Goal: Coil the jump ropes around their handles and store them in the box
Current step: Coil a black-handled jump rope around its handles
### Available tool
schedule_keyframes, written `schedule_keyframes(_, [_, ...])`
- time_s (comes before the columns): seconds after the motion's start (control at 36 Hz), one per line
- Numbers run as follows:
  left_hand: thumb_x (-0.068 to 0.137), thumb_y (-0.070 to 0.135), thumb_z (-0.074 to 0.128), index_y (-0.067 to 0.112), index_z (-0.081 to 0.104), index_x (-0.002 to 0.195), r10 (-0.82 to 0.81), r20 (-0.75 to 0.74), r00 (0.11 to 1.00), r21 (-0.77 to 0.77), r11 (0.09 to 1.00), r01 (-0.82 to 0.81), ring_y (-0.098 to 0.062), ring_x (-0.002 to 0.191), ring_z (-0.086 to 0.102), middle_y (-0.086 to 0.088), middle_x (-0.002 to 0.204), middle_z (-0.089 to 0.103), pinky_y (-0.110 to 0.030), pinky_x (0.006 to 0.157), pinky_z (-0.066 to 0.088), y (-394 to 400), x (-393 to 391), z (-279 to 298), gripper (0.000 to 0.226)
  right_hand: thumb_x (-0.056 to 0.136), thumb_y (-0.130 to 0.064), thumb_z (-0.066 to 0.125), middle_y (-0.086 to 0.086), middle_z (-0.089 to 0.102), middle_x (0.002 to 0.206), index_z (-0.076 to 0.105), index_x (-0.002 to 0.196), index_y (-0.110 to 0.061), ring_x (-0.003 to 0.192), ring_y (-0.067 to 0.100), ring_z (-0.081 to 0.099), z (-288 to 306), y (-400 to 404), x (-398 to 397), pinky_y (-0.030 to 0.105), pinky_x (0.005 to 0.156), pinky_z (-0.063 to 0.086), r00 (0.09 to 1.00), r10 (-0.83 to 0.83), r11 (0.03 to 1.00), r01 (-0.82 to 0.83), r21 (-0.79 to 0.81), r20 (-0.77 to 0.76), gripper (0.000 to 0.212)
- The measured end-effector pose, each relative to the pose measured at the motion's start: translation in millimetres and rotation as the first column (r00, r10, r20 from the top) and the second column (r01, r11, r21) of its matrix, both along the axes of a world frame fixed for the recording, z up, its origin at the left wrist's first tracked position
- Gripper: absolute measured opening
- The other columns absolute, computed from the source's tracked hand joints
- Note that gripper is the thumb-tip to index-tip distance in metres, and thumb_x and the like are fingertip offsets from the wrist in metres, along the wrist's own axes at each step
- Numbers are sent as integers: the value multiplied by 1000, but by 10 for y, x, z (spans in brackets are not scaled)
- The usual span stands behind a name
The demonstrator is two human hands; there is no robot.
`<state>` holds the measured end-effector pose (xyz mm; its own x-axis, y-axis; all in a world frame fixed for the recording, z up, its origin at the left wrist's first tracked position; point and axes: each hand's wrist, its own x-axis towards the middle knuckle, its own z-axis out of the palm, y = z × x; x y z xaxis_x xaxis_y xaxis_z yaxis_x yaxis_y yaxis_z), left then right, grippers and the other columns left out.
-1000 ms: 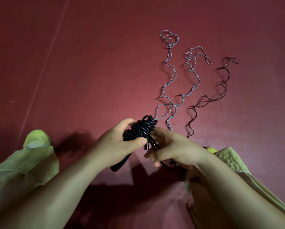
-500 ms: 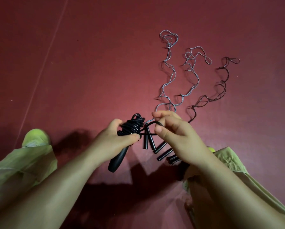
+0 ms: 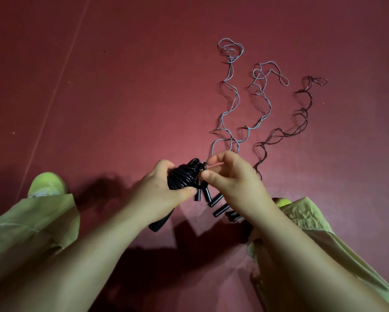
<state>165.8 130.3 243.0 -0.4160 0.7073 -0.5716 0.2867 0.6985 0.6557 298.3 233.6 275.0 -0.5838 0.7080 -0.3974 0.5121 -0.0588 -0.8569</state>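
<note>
My left hand [image 3: 159,194] grips a black jump rope [image 3: 183,176] wound in a tight coil around its handles, whose lower end sticks out below my wrist. My right hand [image 3: 232,181] pinches the rope's last loop at the top right of the coil. Several black handles [image 3: 213,202] of other ropes lie on the floor just under my hands. Their cords stretch away from me: two grey ropes [image 3: 230,109] and one dark rope [image 3: 301,118], all loose and wavy. No box is in view.
The floor [image 3: 121,86] is dark red, with a pale line running diagonally at the left. My legs in light green trousers frame the scene, with a green shoe [image 3: 47,184] at the left and another shoe tip [image 3: 283,202] at the right.
My right hand has risen from below the coil to its top right, bringing the rope end around. The handles on the floor, hidden a second ago, now show.
</note>
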Motion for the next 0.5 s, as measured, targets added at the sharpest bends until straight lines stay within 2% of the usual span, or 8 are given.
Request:
schedule_keyframes(0.03, [71,52,71,35,43,111,-11,-6,1000,-6,1000,11,-17,101,57,12,107,56,-36,91,47,-4,4,-2,52,88,-8,66,3,70,78,55,89,-20,68,33,62,3,2,-1,30,63,49,999,17,998,-19,54,39,16])
schedule_keyframes(0.08, [65,59,68,36,42,113,-32,-12,999,-15,999,31,-16,102,57,13,108,56,-36,91,47,-6,17,4,59,88,-11,67,-6,65,73,56,86,-23,64,25,61,-1,-3,-4,21,57,46,995,35,988,-48,148,93,17])
schedule_keyframes(0.14, [56,64,61,38,42,112,-42,-17,999,-14,999,42,-15,101,57,13,109,58,-37,91,47,-4,30,10,64,87,-12,68,-10,61,72,59,87,-24,65,19,60,-7,-22,-7,18,59,44,988,54,969,-87,232,146,14])
schedule_keyframes(0.22, [62,60,67,39,41,107,-58,-22,998,15,998,58,-15,96,58,14,103,58,-36,87,49,-2,63,18,55,86,-15,68,-6,67,79,69,97,-18,77,17,64,-11,-49,-6,28,74,48,977,73,927,-140,347,198,12])
schedule_keyframes(0.28, [70,52,70,39,41,108,-66,-36,997,39,997,68,-16,95,58,14,101,58,-35,86,49,2,80,31,49,86,-15,68,0,70,84,71,100,-16,81,19,64,-20,-56,-5,32,76,46,975,83,898,-164,409,208,14])
schedule_keyframes(0.39, [73,49,69,38,44,115,-85,-64,994,35,996,87,-14,97,57,14,103,58,-31,84,47,21,87,67,51,83,-14,66,7,70,77,74,92,-11,73,28,62,-90,-70,-13,29,66,36,961,93,754,-238,612,260,12])
schedule_keyframes(0.5, [72,49,69,38,47,112,-113,-102,988,25,993,116,-14,96,57,14,102,58,-30,82,47,11,92,74,47,71,-19,65,5,66,63,72,76,-11,56,28,61,-127,-82,-34,33,52,39,939,73,648,-300,700,335,11])
